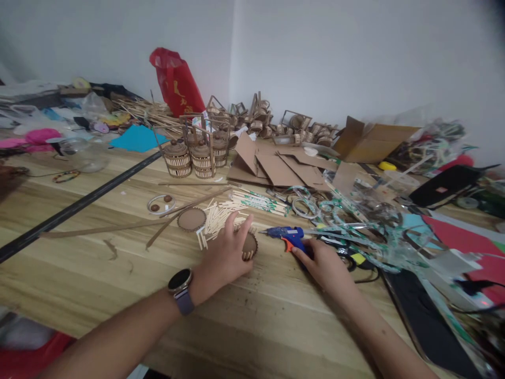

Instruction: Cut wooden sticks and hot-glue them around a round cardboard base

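My left hand [228, 251], wearing a watch, is open over a round cardboard base [249, 245] edged with short upright sticks. Its fingers are spread and partly cover the base; whether they touch it I cannot tell. The handle of a blue glue gun [290, 234] with an orange trigger is held in my right hand [325, 266], and the nozzle points left toward the base. Cut wooden sticks [221, 217] lie loose just beyond my left hand. Beside them is a second round cardboard disc [191, 219] with a notched-looking rim.
Small lidded stick baskets [177, 159] with tall handles stand farther back. Cardboard sheets [276, 166] and an open box [371, 139] lie behind. Tangled green-and-white wrappers [335, 208] crowd the right, near a black phone-like slab [426, 316]. A dark strip [90, 196] crosses the left.
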A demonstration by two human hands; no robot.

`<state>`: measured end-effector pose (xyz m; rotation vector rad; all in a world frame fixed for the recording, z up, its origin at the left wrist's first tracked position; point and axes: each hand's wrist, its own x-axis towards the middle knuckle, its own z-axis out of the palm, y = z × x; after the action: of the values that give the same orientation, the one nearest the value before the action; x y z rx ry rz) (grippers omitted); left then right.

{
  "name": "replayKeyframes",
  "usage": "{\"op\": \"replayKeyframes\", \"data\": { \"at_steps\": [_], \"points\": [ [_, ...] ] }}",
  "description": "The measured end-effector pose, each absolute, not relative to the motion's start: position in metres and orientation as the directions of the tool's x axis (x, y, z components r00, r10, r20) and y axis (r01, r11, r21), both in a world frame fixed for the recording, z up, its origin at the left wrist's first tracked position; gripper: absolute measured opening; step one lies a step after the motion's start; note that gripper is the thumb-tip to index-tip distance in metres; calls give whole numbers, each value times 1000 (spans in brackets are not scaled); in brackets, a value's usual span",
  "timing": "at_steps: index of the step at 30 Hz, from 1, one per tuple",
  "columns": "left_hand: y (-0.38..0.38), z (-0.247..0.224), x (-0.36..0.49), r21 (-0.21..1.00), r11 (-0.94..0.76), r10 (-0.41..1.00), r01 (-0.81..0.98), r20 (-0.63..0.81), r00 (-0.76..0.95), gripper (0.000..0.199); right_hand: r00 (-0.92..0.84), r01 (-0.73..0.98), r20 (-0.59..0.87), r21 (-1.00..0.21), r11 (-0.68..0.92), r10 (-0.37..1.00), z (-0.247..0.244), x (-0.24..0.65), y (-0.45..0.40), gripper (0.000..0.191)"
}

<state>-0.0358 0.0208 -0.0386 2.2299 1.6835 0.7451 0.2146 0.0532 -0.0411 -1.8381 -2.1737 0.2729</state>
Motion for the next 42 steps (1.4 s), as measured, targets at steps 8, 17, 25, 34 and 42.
{"op": "replayKeyframes", "data": {
  "at_steps": [8, 17, 25, 34, 42],
  "points": [
    [20, -38, -35, 490, -273, 958, 828, 218, 187, 95, -118, 907, 88, -397, 144, 989, -35, 218, 50, 30],
    [21, -37, -35, 476, -250, 964, 843, 207, 169, 98, -52, 693, 198, -699, 178, 979, -17, 217, 39, 36],
    [22, -41, -37, 494, -258, 959, 830, 232, 160, 98, -134, 478, -173, -874, -89, 976, -17, 216, 29, 41],
    [23, -38, -37, 506, -227, 969, 832, 203, 141, 98, -308, 479, -185, -878, -16, 933, -33, 208, 26, 44],
    [25, -40, -39, 485, -228, 967, 844, 217, 137, 100, -319, 504, -100, -860, 80, 943, -38, 209, 24, 46]
  ]
}}
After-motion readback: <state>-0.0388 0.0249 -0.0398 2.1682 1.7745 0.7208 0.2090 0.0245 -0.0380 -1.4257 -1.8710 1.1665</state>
